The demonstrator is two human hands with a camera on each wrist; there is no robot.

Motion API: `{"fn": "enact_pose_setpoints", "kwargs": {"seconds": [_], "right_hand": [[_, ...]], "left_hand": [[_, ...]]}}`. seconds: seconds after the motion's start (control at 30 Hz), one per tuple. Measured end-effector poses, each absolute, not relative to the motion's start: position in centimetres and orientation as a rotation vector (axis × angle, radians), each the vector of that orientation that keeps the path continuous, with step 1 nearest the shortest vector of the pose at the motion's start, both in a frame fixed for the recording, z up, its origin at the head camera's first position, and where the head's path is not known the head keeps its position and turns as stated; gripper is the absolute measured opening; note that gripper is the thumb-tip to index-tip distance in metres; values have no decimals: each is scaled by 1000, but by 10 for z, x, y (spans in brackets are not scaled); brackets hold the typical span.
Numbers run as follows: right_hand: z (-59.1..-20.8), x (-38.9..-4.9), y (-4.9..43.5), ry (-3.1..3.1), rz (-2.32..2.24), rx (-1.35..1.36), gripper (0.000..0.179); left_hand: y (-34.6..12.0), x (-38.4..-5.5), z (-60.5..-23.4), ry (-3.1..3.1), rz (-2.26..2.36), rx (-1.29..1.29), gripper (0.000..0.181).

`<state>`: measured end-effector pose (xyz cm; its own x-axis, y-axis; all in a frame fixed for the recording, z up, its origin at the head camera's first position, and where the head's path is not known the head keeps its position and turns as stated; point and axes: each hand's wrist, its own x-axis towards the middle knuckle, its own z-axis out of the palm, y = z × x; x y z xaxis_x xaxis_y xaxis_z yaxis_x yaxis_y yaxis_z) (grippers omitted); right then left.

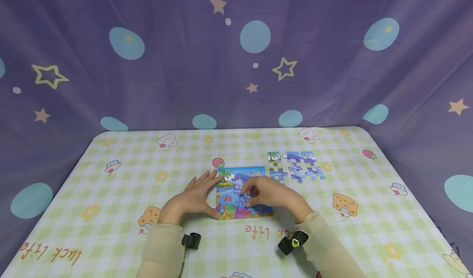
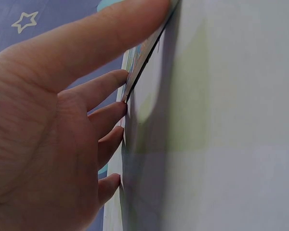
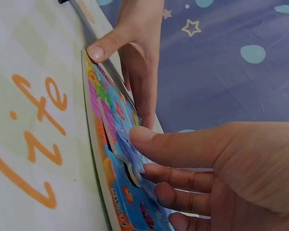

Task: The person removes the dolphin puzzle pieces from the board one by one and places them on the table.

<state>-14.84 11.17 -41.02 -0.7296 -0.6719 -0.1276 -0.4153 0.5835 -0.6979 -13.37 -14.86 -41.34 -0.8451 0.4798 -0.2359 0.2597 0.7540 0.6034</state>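
A colourful sea-scene jigsaw puzzle board (image 1: 227, 200) lies flat on the table, with a palm tree, a dolphin and coral printed on it. My left hand (image 1: 196, 196) rests at its left edge, fingers spread and fairly straight, thumb on the near left corner. Over the middle of the board, my right hand (image 1: 271, 191) pinches a puzzle piece (image 3: 120, 137) between thumb and fingers. That piece appears slightly raised and tilted above the board, and the fingers partly hide it. In the left wrist view, fingertips (image 2: 116, 108) of the left hand touch down beside the board's edge.
Several loose puzzle pieces (image 1: 295, 167) lie in a loose group beyond the board, to the right. A checked tablecloth (image 1: 111, 212) with printed drawings covers the table. A purple patterned curtain (image 1: 177, 76) hangs behind it and at both sides.
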Motion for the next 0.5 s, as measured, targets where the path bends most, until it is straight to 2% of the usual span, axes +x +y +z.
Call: {"fn": "enact_pose_setpoints", "kwargs": {"seconds": [0.5], "right_hand": [[-411, -142, 105, 2504, -794, -881, 38]], "left_hand": [[-150, -135, -415, 2572, 809, 579, 112]]}}
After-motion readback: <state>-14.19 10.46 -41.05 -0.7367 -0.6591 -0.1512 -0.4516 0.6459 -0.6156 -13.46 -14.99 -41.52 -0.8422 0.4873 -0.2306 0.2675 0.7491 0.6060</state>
